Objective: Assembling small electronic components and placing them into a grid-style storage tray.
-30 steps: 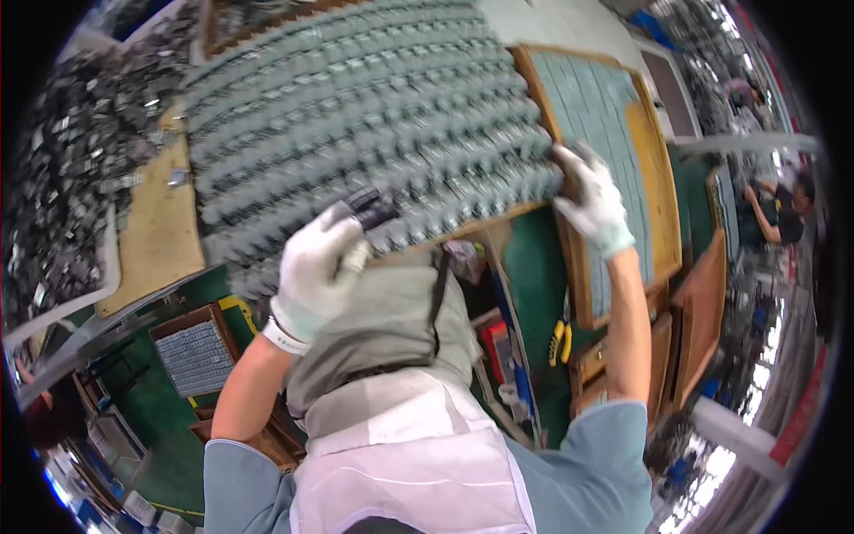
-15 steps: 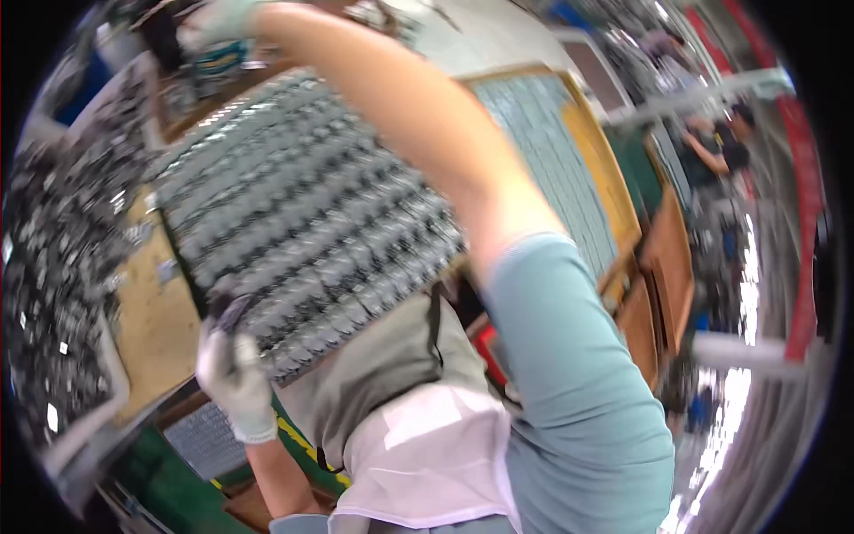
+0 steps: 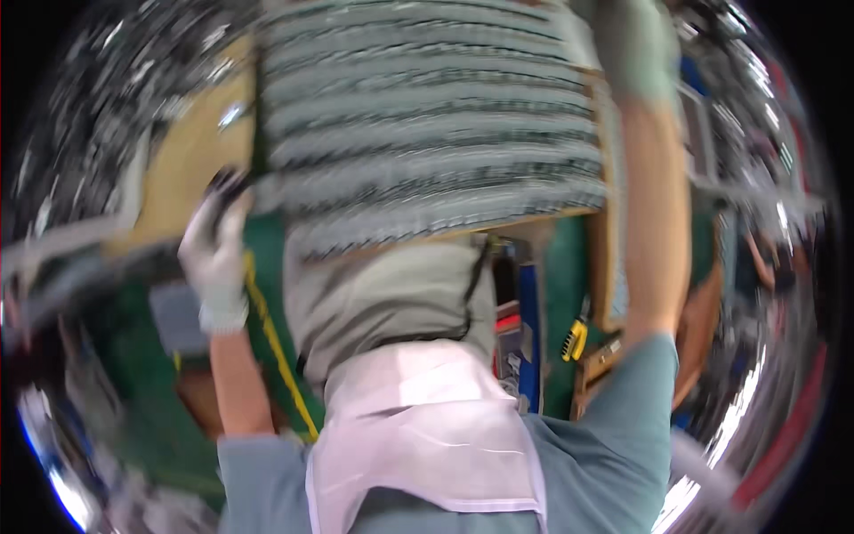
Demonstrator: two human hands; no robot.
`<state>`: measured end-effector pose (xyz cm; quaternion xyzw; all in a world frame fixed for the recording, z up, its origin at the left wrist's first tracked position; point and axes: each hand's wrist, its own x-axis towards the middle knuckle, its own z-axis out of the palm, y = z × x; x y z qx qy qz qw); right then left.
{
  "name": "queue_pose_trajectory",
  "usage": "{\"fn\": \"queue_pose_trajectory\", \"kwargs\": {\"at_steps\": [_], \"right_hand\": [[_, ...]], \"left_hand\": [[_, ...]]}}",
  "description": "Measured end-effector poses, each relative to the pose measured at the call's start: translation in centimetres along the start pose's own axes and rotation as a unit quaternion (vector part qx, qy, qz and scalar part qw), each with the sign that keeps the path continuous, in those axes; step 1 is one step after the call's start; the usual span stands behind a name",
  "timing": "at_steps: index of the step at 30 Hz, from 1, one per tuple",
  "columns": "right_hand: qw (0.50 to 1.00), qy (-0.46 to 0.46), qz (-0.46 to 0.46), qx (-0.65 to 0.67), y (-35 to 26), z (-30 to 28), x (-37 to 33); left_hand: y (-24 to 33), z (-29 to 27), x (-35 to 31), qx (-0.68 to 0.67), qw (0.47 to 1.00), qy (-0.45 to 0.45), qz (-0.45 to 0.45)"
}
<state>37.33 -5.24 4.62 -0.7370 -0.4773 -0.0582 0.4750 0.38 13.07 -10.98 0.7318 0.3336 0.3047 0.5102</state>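
Observation:
My left hand, in a white glove, is raised beside the near left corner of a broad tray. Its fingers close around a small dark piece, too blurred to name. Long rows of grey, ridged parts fill the tray, whose thin wooden edge shows along the near side. My right hand, in a pale glove, reaches far forward near the tray's far right corner. Motion smears its fingers, so whatever it may hold is hidden.
A tan board and a heap of shiny small parts lie to the left. Below right are a yellow-handled cutter, a blue upright edge and wooden frames. Another person is at the far right.
My right arm has swung from across the tray at the far left to its right side. The whole view has turned, and the left hand still has the dark piece.

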Motion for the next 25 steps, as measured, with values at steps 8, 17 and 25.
{"fn": "queue_pose_trajectory", "kwargs": {"at_steps": [8,17,25], "right_hand": [[0.926,-0.102,0.204,0.3,-7.8,2.9,-20.7],[0.957,-0.089,0.112,0.251,-11.3,4.2,-22.9],[0.938,-0.022,0.21,0.274,-11.0,2.2,-23.7]], "left_hand": [[-6.9,-0.9,-0.3,-0.013,0.998,0.04,-0.036],[-4.7,-2.1,-2.4,0.012,0.999,0.032,-0.017],[-4.9,-1.9,-2.6,0.024,0.999,0.018,0.025]]}}
